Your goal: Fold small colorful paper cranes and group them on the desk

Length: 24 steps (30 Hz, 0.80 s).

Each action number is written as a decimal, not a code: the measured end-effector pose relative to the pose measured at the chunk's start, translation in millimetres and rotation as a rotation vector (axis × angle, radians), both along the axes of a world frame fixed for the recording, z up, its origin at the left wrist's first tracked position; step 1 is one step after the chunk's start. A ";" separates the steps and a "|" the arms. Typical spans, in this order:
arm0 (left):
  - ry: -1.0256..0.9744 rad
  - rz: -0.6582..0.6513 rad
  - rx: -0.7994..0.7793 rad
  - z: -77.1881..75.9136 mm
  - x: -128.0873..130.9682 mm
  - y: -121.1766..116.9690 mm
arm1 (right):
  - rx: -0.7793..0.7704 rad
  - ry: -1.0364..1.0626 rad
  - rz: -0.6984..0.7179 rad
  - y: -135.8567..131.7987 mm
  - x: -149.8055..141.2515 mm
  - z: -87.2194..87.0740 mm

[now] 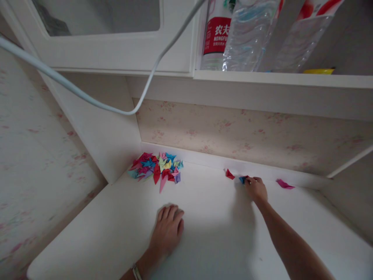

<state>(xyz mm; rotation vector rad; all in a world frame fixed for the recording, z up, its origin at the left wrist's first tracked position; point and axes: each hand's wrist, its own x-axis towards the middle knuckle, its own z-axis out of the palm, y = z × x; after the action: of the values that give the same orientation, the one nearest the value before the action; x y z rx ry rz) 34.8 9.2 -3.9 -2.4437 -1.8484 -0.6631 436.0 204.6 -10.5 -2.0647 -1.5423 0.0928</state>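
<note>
Blue folded paper piece (242, 179) lies at the far edge of the white desk (215, 241), close to the back wall strip. Right hand (256, 188) is reached out to it, arm extended; fingertips curled down onto the piece and touching it. Whether it is pinched or merely pressed cannot be told from this view.

Just left of the blue piece: a red folded piece (229, 174), apart from the hand. To the right, near the wall: a pink folded piece (284, 184), untouched.

Left hand (168, 228) rests palm-down on the desk, fingers together and loosely flattened, holding nothing. Bracelet (136, 272) on that wrist.

Far left corner: pile of folded paper pieces (156, 168), mixed colours, well apart from both hands.

Above: white cable (87, 99) hanging across the view; plastic water bottles (233, 35) on the shelf.
</note>
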 end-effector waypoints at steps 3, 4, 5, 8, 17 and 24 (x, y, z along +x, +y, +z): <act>-0.006 -0.003 0.001 -0.3 -0.6 -0.5 | 0.030 0.154 -0.044 -1.1 -11.6 16.3; -0.007 -0.003 0.002 -0.3 -0.8 -0.6 | 0.033 0.182 -0.042 -0.9 -17.5 21.5; -0.010 -0.003 0.003 -0.3 -1.0 -0.7 | 0.033 0.222 -0.031 -0.7 -24.7 26.2; -0.016 -0.004 0.004 -0.5 -1.5 -0.7 | 0.005 0.375 0.048 -1.7 -56.7 35.2; -0.011 -0.009 0.008 -4.6 -2.4 0.6 | -0.198 0.916 0.238 5.0 -229.7 39.1; -0.028 0.002 -0.006 -4.5 -3.4 2.1 | -0.252 1.277 0.389 28.6 -316.8 77.0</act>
<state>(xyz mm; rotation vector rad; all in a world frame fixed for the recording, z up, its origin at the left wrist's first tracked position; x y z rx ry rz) 31.4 11.3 -8.4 -2.4480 -1.8652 -0.6958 119.2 233.1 66.5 -1.2482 -1.0280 1.4720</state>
